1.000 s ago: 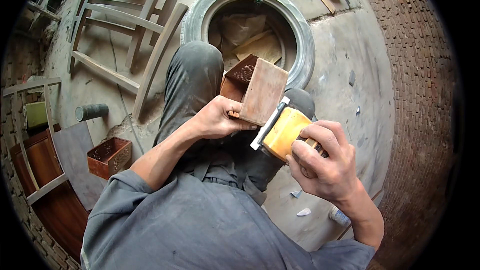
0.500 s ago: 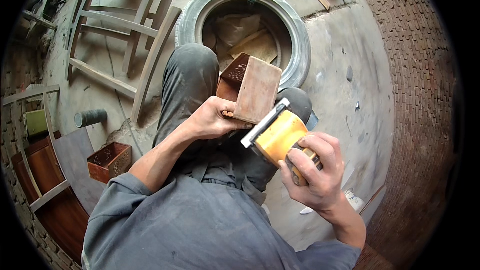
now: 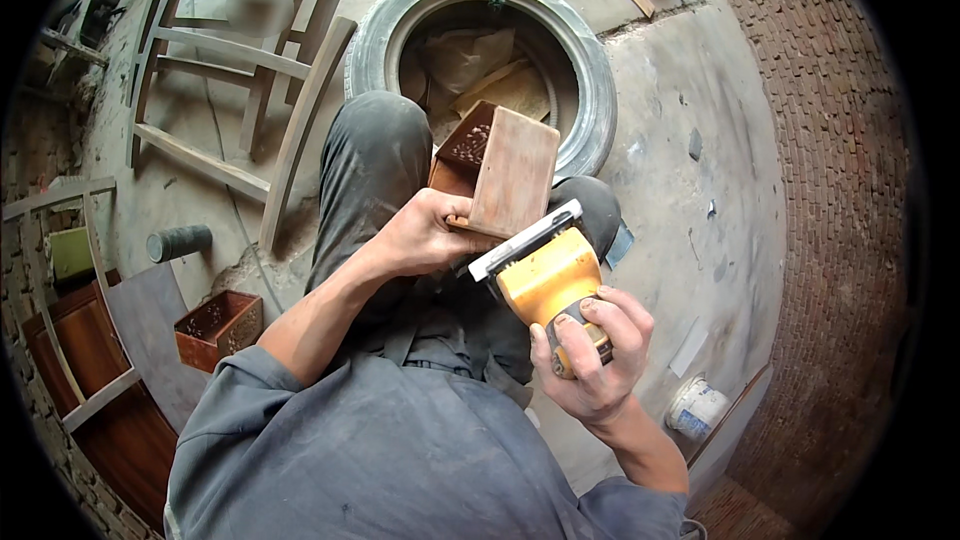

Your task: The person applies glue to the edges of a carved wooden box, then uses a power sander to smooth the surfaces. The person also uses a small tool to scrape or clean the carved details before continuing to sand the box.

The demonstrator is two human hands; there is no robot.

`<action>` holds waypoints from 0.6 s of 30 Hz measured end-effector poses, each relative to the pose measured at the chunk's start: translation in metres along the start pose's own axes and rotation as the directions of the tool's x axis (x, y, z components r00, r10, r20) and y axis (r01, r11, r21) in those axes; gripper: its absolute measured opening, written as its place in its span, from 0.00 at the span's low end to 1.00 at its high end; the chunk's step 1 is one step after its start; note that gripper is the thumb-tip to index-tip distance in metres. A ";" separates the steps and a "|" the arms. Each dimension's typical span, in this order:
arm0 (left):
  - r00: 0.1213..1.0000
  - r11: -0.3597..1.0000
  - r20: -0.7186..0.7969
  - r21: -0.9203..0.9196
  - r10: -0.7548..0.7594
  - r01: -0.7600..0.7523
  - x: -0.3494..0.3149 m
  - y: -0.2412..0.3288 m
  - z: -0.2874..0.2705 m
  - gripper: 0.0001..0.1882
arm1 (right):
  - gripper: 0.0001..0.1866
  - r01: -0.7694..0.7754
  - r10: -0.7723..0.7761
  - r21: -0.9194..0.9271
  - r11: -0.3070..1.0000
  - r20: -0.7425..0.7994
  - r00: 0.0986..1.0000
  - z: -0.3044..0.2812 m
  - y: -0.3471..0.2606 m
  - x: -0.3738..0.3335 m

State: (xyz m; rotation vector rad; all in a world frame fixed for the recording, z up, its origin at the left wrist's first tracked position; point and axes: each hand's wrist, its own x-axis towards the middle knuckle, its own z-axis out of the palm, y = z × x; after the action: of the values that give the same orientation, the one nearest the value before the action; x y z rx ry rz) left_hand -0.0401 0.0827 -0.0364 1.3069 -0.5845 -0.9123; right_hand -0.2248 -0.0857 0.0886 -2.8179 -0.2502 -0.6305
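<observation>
Sander (image 3: 545,278) gripped; white bucket (image 3: 704,404), blue lettering (image 3: 690,422) apparently.

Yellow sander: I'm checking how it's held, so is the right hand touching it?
Touching: the head view shows the right hand curled around the yellow sander.

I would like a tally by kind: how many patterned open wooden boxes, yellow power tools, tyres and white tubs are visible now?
Patterned open wooden boxes: 2, one in the left hand
Yellow power tool: 1, in the right hand
Tyre: 1
White tub: 1
Total: 5
</observation>
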 end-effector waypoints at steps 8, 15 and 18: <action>0.983 0.963 -0.185 -0.263 0.018 -0.067 0.013 0.012 -0.020 0.14 | 0.27 -0.168 0.170 0.051 0.985 -0.030 0.985 -0.007 -0.008 -0.018; 0.978 0.905 -0.201 -0.422 -0.045 -0.046 -0.007 0.025 -0.030 0.20 | 0.27 -0.126 0.131 0.067 0.990 -0.086 0.988 -0.023 -0.008 0.014; 0.981 0.897 -0.191 -0.438 -0.032 -0.056 -0.017 0.028 -0.029 0.21 | 0.27 -0.076 0.084 0.085 0.993 -0.085 0.993 -0.021 -0.009 0.031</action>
State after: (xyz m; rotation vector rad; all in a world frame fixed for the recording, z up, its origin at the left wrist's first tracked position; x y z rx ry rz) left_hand -0.0195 0.1128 -0.0132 0.9613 -0.2111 -0.8348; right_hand -0.2077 -0.0793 0.1226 -2.6991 -0.1424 -0.7080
